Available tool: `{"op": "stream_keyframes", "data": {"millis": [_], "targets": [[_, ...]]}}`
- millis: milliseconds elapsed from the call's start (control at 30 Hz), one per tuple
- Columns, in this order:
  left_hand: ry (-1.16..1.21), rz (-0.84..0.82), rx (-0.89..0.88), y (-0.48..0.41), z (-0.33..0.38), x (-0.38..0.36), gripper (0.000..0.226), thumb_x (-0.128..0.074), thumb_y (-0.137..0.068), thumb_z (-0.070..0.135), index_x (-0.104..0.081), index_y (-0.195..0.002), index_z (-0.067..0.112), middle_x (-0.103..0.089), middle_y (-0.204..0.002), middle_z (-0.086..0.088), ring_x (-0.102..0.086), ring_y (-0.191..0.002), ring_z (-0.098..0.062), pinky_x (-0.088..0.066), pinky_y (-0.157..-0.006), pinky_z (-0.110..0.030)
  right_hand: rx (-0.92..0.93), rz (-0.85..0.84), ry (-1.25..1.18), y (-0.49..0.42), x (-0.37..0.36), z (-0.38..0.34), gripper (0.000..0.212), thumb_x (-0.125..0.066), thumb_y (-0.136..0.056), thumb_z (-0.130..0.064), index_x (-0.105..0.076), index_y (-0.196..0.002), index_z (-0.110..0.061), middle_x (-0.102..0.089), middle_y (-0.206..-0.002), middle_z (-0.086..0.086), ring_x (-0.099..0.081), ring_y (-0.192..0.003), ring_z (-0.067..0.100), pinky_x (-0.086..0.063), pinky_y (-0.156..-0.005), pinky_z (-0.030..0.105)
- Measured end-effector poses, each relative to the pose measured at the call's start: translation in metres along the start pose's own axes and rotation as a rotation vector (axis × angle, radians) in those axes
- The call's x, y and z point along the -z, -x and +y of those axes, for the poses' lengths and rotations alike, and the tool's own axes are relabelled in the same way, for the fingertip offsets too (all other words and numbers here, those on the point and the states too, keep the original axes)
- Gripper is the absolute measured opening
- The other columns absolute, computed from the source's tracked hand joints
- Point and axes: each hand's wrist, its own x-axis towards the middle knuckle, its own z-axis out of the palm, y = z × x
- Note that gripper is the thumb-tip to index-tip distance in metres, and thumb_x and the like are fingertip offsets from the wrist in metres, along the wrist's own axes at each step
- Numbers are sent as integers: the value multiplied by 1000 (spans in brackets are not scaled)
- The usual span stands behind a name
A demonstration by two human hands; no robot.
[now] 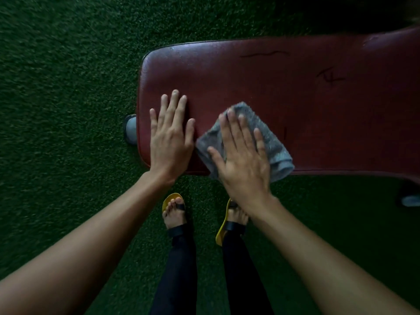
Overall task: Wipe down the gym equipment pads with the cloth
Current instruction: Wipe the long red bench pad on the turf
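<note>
Pressing down with straight, spread fingers, the right hand (244, 160) lies flat on a crumpled grey cloth (273, 142). The cloth sits at the near edge of the maroon bench pad (284, 92) and hangs slightly over it. Just beside it, the left hand (170, 137) rests palm-down on the pad's rounded left end, fingers straight, holding nothing. Dark scuff marks (329, 77) show farther right on the pad. A pale foot cap (131, 130) pokes out under the pad's left end. Below lie green turf floor (68, 87) and feet in yellow sandals (169, 199).
</note>
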Motion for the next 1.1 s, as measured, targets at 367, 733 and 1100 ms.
{"op": "stream_keyframes", "data": {"millis": [367,733,1100], "targets": [[-108,38,-52,-3,-7,-3,53,-37,-102,35,-33,-153,20,-27,-162,-1,-19,-151,-19,-11,-123,-40,-159,-1,-13,-5,3,0,66,-27,-106,-50,-14,-160,-13,-8,-168,6,-5,-155,18,-6,-126,39],[-174,44,-25,-4,-20,-3,56,-31,-102,42,-29,-155,23,-23,-163,1,-16,-151,-17,-12,-123,-46,-156,57,-44,-12,-3,0,69,-33,-104,-52,-19,-159,-13,-13,-167,6,-9,-154,19,-10,-125,41],[-143,28,31,-41,-14,-3,61,-29,-100,40,-21,-157,19,-14,-165,-2,-6,-153,-18,-7,-124,-46,-112,93,-29,-78,2,5,67,-29,-103,-49,-22,-158,-13,-17,-166,7,-13,-154,21,-8,-124,43]]}}
